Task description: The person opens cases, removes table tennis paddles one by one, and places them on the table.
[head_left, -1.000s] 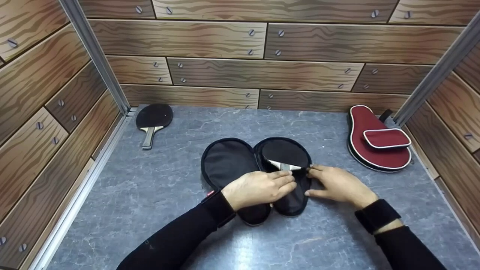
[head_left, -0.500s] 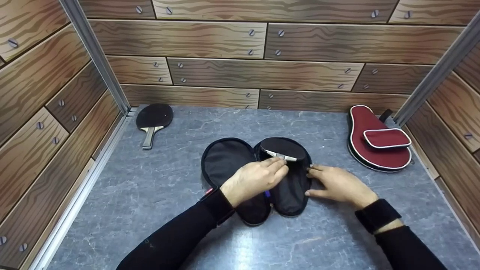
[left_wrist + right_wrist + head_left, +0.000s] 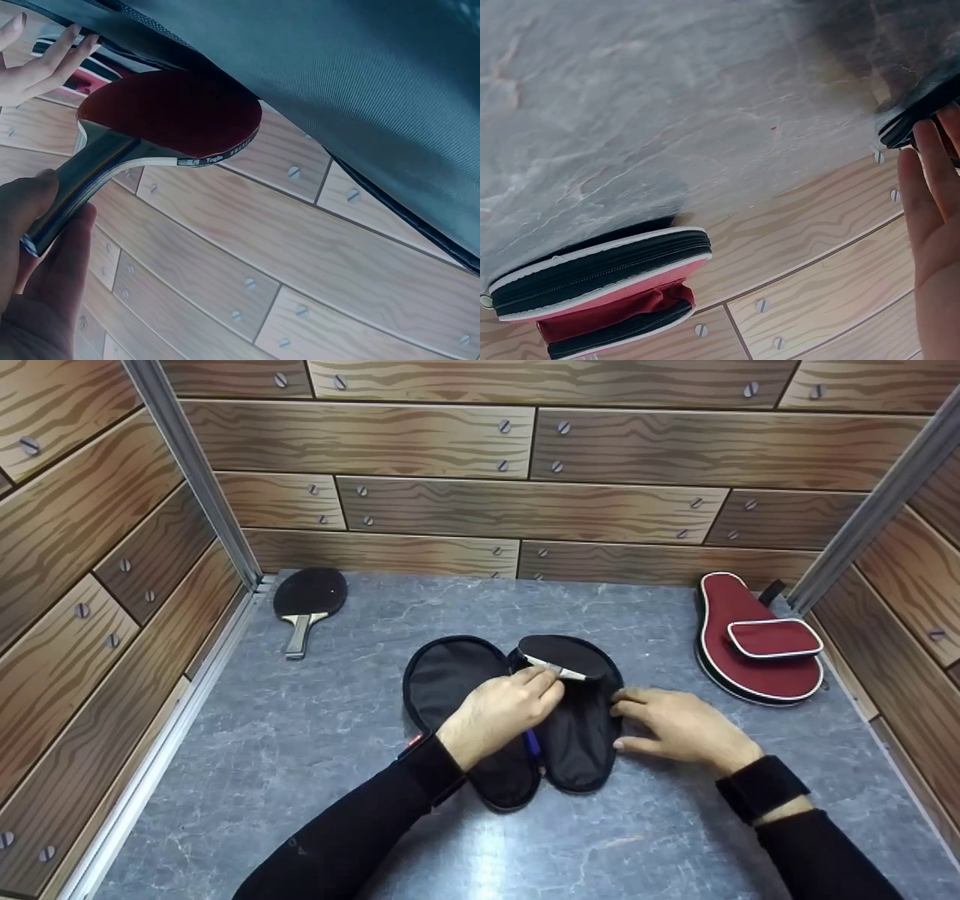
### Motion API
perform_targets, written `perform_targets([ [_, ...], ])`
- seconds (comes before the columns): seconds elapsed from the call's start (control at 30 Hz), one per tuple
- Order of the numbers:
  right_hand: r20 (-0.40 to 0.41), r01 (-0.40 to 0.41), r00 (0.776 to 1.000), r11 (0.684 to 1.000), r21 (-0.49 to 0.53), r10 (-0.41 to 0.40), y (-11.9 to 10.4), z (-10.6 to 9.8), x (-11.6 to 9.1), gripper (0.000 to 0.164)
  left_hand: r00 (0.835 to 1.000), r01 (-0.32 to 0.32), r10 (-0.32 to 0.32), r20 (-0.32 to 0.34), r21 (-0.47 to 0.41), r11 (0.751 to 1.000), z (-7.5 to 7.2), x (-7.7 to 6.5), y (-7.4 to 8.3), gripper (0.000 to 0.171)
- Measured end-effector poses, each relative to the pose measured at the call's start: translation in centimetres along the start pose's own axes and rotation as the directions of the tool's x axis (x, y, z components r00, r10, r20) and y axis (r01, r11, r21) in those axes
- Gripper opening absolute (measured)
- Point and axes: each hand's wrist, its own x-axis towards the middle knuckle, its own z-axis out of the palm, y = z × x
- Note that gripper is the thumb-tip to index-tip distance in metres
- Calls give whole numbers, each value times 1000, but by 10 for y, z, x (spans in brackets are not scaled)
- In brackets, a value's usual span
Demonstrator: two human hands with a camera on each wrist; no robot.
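Note:
A black zip case (image 3: 454, 675) lies unfolded on the grey floor, its two halves side by side. My left hand (image 3: 499, 712) pinches the handle of a table tennis paddle (image 3: 566, 651) between thumb and fingers. Tilted, handle end raised, the paddle has its blade in the upper part of the case's right half. In the left wrist view the red face of the paddle (image 3: 172, 112) shows, with the dark handle in my fingers. My right hand (image 3: 682, 727) touches the right rim of the case with extended fingers; the right wrist view shows the fingertips at that edge.
A second black paddle (image 3: 309, 592) lies at the back left. At the back right is a red paddle case (image 3: 739, 652) with white piping and a front pocket. Wood-patterned walls (image 3: 435, 442) enclose the floor on three sides.
My left hand has moved up and left with the paddle, whose handle has lifted off the case lining. A blue strip has come into view at the fold. My right hand has barely moved.

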Motion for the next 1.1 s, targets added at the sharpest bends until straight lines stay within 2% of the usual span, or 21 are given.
perform_targets([
  [0.23, 25, 36, 999, 999, 25, -37, -1, 2, 1, 63, 1000, 28, -28, 7, -7, 1000, 2, 1, -8, 27],
  [0.43, 67, 21, 997, 998, 63, -25, -3, 7, 2, 70, 999, 45, -45, 3, -36, 998, 4, -1, -16, 30],
  [0.6, 84, -8, 996, 997, 83, 1, -4, 8, 4, 71, 998, 63, -64, -9, -61, 996, 4, -3, -21, 31],
  [0.9, 81, -6, 997, 994, 106, -3, -4, 11, 4, 72, 994, 106, -108, -12, -137, 985, -2, -8, -35, 38],
  [1.1, 75, -19, 997, 994, 108, 10, -6, 8, 3, 71, 986, 161, -164, -20, -110, 981, -5, -14, -50, 42],
])
